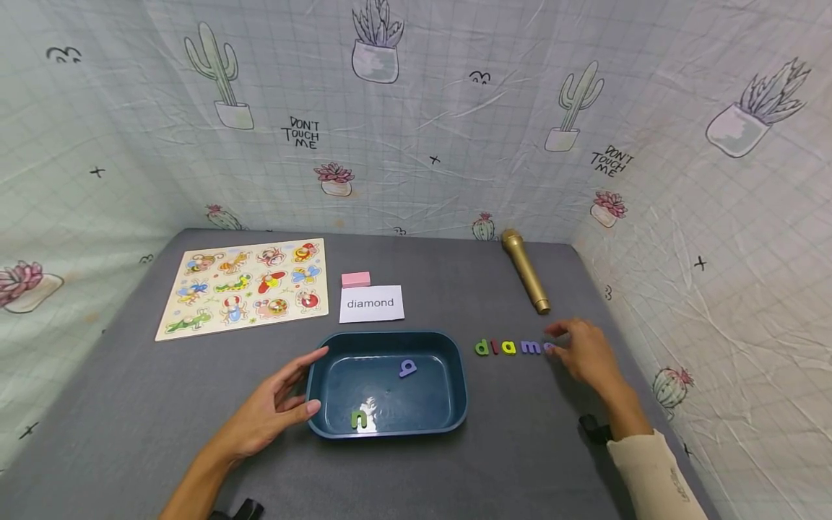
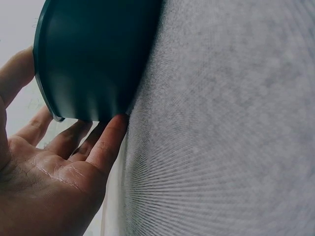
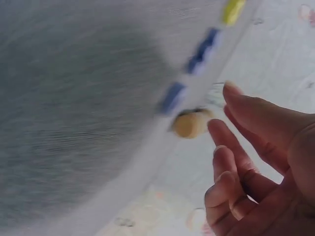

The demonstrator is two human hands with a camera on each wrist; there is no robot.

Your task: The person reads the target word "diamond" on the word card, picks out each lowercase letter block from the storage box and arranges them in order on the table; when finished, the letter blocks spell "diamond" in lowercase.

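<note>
The left hand (image 1: 263,415), fingers spread, touches a glossy, round-cornered blue tray (image 1: 416,404) holding a purple letter (image 1: 407,369) and green n (image 1: 359,414). Rightward on the matte gray tabletop (image 1: 513,448), chunky letters (image 1: 509,347) run toward the loosely bent, empty right hand (image 1: 585,355).

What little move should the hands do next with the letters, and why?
Maybe the right hand should reach for the green letter n in the dark blue-green rectangular tray. The white rectangular card says "diamond", and the row of coloured letters seems to read d, i, a, m, o, though the purple last letter is partly hidden. So n probably comes next.
</note>
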